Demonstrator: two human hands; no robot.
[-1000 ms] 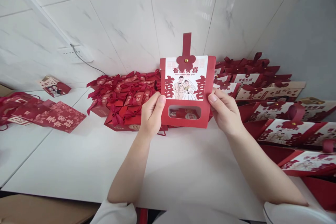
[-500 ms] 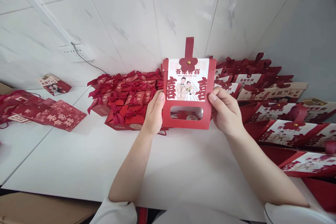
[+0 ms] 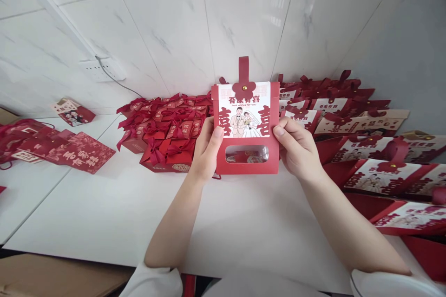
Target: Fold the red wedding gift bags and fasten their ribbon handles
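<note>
Between my two hands, a red gift box [image 3: 247, 167] is held up above the table with its front facing me. It carries a white panel with a printed bridal couple, a flower-shaped tab with a brass-coloured stud, a strap loop on top, and a clear oval window showing small things inside. My left hand [image 3: 207, 148] grips its left edge, thumb in front and fingers behind. My right hand [image 3: 298, 148] pinches the right edge between thumb and fingers. The back of the box is hidden from me.
Red ribboned boxes [image 3: 167, 148] sit in a tight group behind the left hand. Similar strap-topped gift boxes [image 3: 379, 176] stand in rows at right. Flat red bags [image 3: 80, 151] and a small box [image 3: 75, 112] lie left. A tiled wall [image 3: 167, 32] with a socket [image 3: 102, 70] closes the back.
The gift box has shifted slightly left and down and turned a little, so more of its left side shows. Both hands keep hold of it.
</note>
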